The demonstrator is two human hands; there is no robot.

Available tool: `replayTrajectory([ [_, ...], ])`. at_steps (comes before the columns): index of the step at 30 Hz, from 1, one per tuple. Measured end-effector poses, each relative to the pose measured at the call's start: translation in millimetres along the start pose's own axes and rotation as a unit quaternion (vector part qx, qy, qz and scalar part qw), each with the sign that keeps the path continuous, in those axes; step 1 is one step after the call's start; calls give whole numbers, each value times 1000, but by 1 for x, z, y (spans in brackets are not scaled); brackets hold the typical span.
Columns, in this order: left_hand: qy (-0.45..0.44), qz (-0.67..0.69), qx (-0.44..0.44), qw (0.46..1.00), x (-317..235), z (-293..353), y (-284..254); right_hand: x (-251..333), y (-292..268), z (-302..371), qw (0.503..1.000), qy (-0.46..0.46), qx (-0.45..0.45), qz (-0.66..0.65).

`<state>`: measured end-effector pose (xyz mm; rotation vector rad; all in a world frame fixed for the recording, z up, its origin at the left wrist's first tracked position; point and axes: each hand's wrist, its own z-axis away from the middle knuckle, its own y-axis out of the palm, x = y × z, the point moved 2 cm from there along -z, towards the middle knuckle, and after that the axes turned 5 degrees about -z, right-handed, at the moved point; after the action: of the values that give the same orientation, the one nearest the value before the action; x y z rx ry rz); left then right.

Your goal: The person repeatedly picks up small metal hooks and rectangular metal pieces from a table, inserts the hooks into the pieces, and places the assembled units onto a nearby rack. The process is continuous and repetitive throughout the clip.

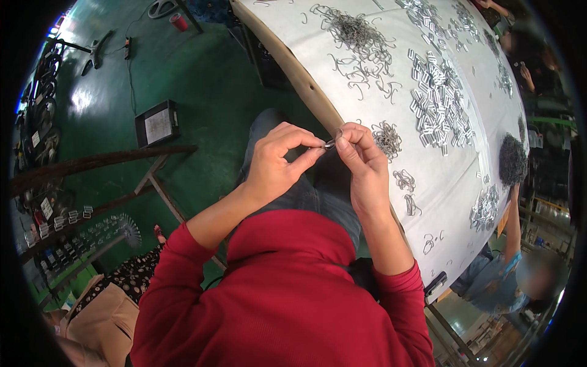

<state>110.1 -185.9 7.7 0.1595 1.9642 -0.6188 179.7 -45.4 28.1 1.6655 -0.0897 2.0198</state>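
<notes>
Both hands meet above my lap, beside the table's near edge. My left hand (278,160) pinches one end of a small shiny metal piece (329,145) between thumb and fingertips. On its other end my right hand (365,160) is closed, thumb against the curled fingers. Whether the piece is a single hook or a hook joined to a buckle is too small to tell. Right beside my right hand lies a small heap of bent wire pieces (386,139). Smaller clusters of wire pieces (404,180) lie nearer me along the edge.
On the white-covered table (400,116) lie a tangled pile of wire hooks (356,37), a wide spread of metal buckles (437,101) and a dark heap (512,160). Other people sit along the far side. A black tray (157,124) and a rusty rail (104,162) are at left.
</notes>
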Motion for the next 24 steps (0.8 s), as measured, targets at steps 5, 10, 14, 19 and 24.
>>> replayTrajectory([
  [5,27,12,52,998,-2,-4,14,-5,-15,10,987,-134,-24,84],
  [10,25,-27,59,998,16,-43,34,-3,-36,25,951,-243,-11,192],
  [14,146,-66,128,979,19,-108,99,0,-47,31,945,-245,-1,215],
  [19,257,-197,166,931,33,-169,204,-3,-56,33,952,-230,2,203],
  [24,327,-346,258,841,46,-185,241,0,-58,34,953,-234,4,191],
])
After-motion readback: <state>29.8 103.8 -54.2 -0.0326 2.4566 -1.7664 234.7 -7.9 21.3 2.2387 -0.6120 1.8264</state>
